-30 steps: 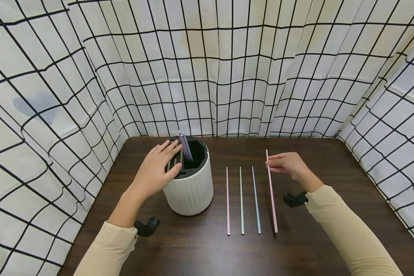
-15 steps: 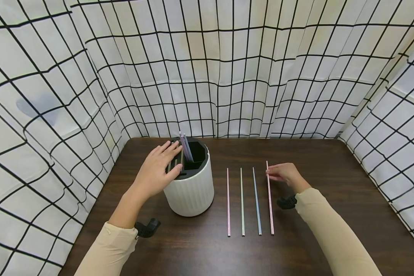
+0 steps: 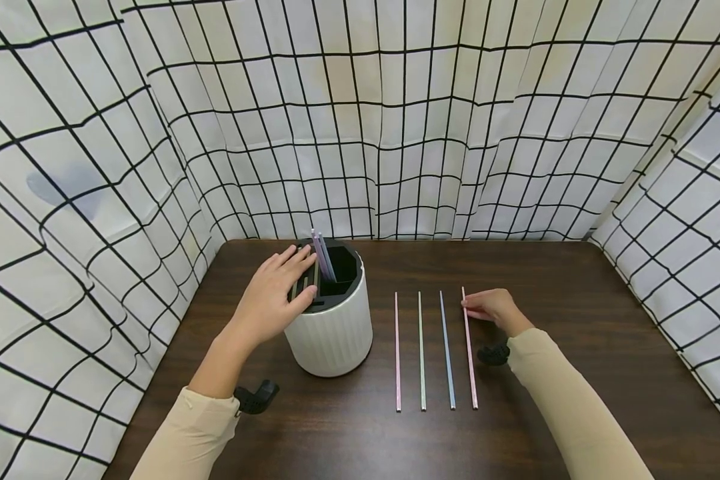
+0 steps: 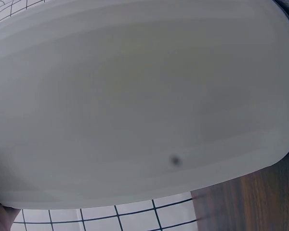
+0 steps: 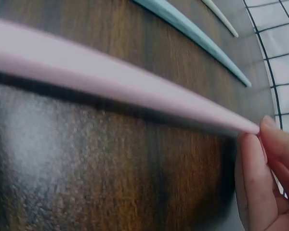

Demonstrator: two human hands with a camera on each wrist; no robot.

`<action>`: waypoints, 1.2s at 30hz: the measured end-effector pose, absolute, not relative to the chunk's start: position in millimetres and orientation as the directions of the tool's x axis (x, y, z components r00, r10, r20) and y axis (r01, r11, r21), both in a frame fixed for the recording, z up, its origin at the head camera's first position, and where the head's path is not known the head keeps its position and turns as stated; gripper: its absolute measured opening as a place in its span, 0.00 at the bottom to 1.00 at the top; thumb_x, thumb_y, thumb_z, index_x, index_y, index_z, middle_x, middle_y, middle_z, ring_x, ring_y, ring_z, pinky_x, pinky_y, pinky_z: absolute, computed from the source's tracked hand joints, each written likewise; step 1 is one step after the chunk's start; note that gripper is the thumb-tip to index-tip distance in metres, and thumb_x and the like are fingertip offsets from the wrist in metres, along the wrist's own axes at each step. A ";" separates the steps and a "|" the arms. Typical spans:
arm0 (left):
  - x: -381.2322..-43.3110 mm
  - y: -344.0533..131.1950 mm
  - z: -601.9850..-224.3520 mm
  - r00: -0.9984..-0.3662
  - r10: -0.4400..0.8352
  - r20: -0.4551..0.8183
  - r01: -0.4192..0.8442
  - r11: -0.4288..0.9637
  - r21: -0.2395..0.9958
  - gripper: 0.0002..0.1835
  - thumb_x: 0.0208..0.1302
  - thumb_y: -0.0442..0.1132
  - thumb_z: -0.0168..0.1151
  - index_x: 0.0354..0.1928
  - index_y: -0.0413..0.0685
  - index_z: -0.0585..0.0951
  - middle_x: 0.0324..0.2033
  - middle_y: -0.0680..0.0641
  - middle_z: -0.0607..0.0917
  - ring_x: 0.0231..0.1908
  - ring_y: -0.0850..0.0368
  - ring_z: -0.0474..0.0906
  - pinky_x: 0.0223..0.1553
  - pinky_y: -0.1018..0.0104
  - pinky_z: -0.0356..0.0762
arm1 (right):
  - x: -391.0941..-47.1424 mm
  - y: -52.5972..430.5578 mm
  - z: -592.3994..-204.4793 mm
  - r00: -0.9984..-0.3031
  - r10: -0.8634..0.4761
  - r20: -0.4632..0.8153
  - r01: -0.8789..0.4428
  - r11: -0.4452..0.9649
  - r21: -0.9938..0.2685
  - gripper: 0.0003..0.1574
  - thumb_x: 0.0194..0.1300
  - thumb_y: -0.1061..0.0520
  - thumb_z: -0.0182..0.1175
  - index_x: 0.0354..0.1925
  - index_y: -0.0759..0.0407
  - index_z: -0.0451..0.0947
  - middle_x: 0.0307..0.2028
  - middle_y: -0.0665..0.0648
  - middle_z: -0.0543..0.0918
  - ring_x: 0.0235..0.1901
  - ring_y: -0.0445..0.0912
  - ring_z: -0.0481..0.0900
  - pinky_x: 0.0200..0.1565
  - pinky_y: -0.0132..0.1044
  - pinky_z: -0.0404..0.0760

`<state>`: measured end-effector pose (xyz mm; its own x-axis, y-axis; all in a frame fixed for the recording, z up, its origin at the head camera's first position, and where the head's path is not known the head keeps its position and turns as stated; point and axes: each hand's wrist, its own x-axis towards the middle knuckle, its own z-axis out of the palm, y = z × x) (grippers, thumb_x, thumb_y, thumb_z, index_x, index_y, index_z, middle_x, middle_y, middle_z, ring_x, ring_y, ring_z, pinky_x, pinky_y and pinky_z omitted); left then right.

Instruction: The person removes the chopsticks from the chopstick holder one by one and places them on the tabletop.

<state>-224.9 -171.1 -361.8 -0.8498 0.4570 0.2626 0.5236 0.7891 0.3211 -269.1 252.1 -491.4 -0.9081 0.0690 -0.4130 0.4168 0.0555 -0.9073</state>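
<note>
Black-gridded white curtain [image 3: 420,121] lines the far, left and right sides. I have a dark wood-grain counter [image 3: 360,443]; at its far left stands a white ribbed utensil holder [image 3: 333,343], upright. Left hand [image 3: 271,291]: fingers straight and spread, laid over the left, slotted part of the holder's black insert [image 3: 336,305], grasping nothing. Right hand [image 3: 495,309]: thumb and fingers pinch the far tip of the right pink chopstick [image 3: 469,350]. Left of it lie, near-parallel, the blue chopstick [image 3: 447,350], green chopstick [image 3: 421,350] and left pink chopstick [image 3: 397,350]. Lilac-to-bluish sticks [image 3: 321,257] lean in the holder; count uncertain.

Step in hand, my reading: lining up the right pink chopstick beside the blue. I cannot tell whether its pinched tip touches the counter. Next move probably calls for settling that tip flat, then releasing without rolling it.
</note>
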 end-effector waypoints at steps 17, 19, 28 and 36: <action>-225.2 -169.9 -359.0 -0.851 0.456 0.260 0.521 0.791 0.319 0.32 0.72 0.51 0.50 0.74 0.48 0.65 0.75 0.46 0.63 0.78 0.44 0.52 0.79 0.44 0.43 | -273.0 230.9 -461.4 -0.938 0.150 -0.314 0.335 0.145 -0.931 0.24 0.65 0.68 0.62 0.56 0.83 0.74 0.27 0.51 0.87 0.25 0.35 0.85 0.36 0.31 0.88; -224.9 -170.1 -358.9 -0.853 0.453 0.259 0.518 0.794 0.318 0.32 0.71 0.51 0.50 0.74 0.48 0.65 0.75 0.46 0.63 0.78 0.44 0.51 0.79 0.44 0.43 | -272.2 222.2 -451.0 -0.951 0.129 -0.281 0.301 0.174 -0.938 0.25 0.65 0.67 0.63 0.57 0.81 0.75 0.30 0.51 0.88 0.27 0.35 0.86 0.41 0.33 0.88; -226.1 -169.1 -359.9 -0.850 0.458 0.261 0.523 0.792 0.316 0.32 0.72 0.51 0.50 0.74 0.48 0.66 0.75 0.45 0.63 0.77 0.42 0.53 0.79 0.44 0.43 | -269.5 179.5 -406.1 -0.984 0.031 -0.174 0.177 0.160 -0.971 0.24 0.63 0.64 0.66 0.56 0.75 0.79 0.40 0.57 0.89 0.34 0.37 0.88 0.49 0.37 0.86; -225.6 -170.0 -360.9 -0.853 0.456 0.254 0.519 0.792 0.320 0.32 0.72 0.51 0.50 0.74 0.48 0.65 0.75 0.45 0.63 0.77 0.43 0.52 0.79 0.43 0.43 | -262.1 149.8 -376.8 -0.992 -0.045 -0.121 0.112 0.163 -0.980 0.22 0.62 0.59 0.68 0.54 0.68 0.82 0.49 0.63 0.88 0.49 0.49 0.88 0.50 0.36 0.86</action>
<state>-225.6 -170.0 -360.9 -0.8527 0.4564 0.2541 0.5195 0.7922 0.3203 -262.1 149.8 -376.8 -0.9916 -0.0452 -0.1209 0.1121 0.1632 -0.9802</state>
